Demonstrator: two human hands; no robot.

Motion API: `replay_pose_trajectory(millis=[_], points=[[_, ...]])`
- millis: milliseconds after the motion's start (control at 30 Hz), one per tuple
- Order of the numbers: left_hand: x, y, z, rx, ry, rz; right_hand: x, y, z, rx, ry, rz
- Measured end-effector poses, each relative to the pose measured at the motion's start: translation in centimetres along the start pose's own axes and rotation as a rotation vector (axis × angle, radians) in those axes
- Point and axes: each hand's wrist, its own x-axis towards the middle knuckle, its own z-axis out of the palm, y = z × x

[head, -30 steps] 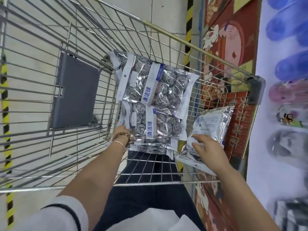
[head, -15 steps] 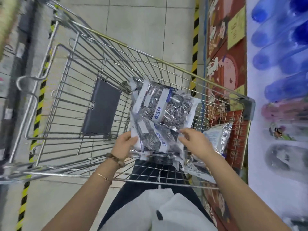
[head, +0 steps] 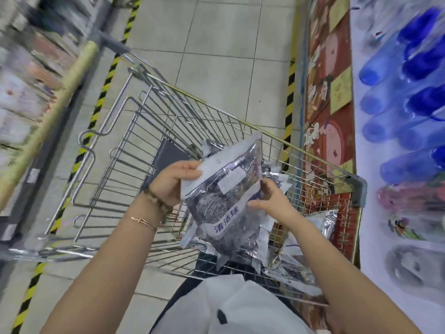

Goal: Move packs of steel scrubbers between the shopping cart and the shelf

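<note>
A clear pack of steel scrubbers (head: 226,203) with a blue label strip is lifted above the wire shopping cart (head: 134,145). My left hand (head: 172,182) grips its white top-left edge, thumb over the header. My right hand (head: 269,198) pinches the pack's right edge. More scrubber packs (head: 272,174) lie in the cart beneath it, mostly hidden. A silver foil pack (head: 301,261) leans in the cart's near right corner.
A blurred shelf with goods (head: 29,88) runs along the left, behind yellow-black floor tape (head: 101,92). On the right stands a display with blue bottles (head: 414,68) and a red decorated panel (head: 327,97). The cart's grey child-seat flap (head: 168,155) lies folded.
Both hands have lifted one scrubber pack up out of the cart; a second ago the right hand held the foil pack. The view has swung left toward the shelf.
</note>
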Motion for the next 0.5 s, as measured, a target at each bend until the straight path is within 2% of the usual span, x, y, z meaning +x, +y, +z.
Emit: replay_pose_trajectory(millis=[100, 267, 433, 500], points=[[1.4, -0.3, 0.3, -0.098, 0.032, -0.015, -0.4, 0.3, -0.8, 0.055, 0.049, 0.019], [2.4, -3.0, 0.3, -0.276, 0.14, -0.143, -1.6, 2.3, -1.3, 0.097, 0.14, 0.071], [2.7, -5.6, 0.5, -0.548, 0.319, -0.008, -2.1, 3.5, -1.2, 0.134, 0.208, 0.08], [2.7, -6.7, 0.7, -0.532, 0.389, 0.043, -2.3, 3.5, -0.9, 0.173, 0.243, 0.085]])
